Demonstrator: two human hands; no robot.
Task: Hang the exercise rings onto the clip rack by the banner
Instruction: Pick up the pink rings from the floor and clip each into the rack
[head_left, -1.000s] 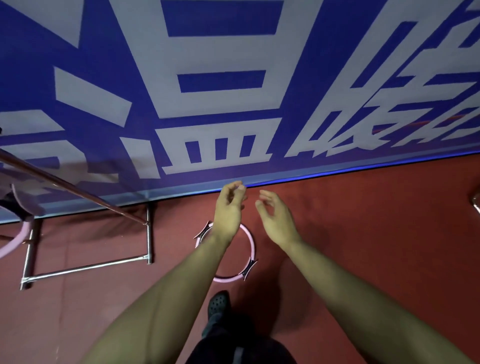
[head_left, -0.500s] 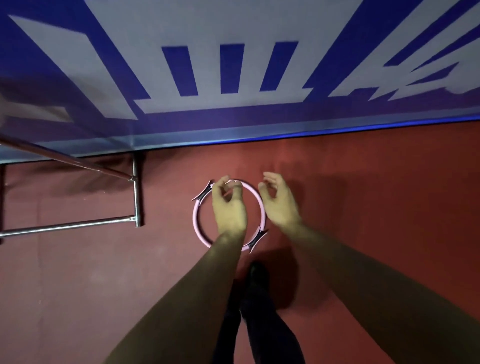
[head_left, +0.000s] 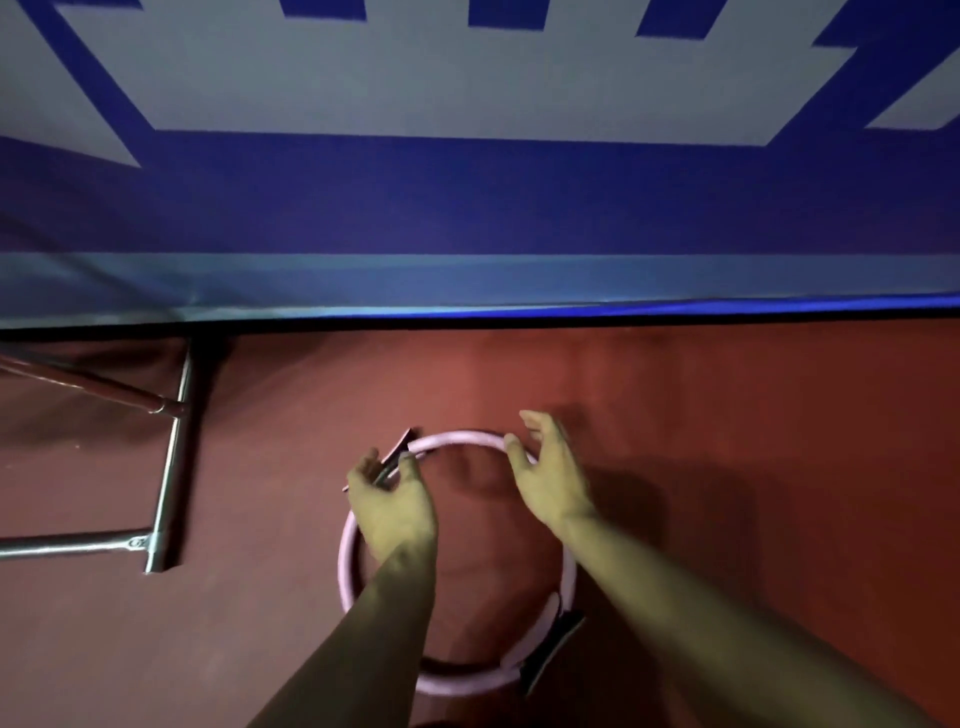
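Observation:
A pink exercise ring (head_left: 457, 437) with two dark padded handles lies flat on the red floor in front of me. My left hand (head_left: 390, 500) is at the ring's upper-left handle (head_left: 398, 450), fingers curling around it. My right hand (head_left: 551, 474) hovers over the ring's upper-right rim with fingers spread, holding nothing. The second handle (head_left: 555, 644) sits at the lower right. The metal rack (head_left: 167, 457) stands at the left, only its base bars in view; its clips are out of frame.
A large blue-and-white banner (head_left: 467, 208) hangs along the wall just beyond the ring, its lower edge close to the floor. The red floor (head_left: 779, 467) stretches to the right of the ring.
The view has dropped closer to the floor. Both hands have lowered onto the ring; the left has reached the upper-left handle and the right has spread over the rim.

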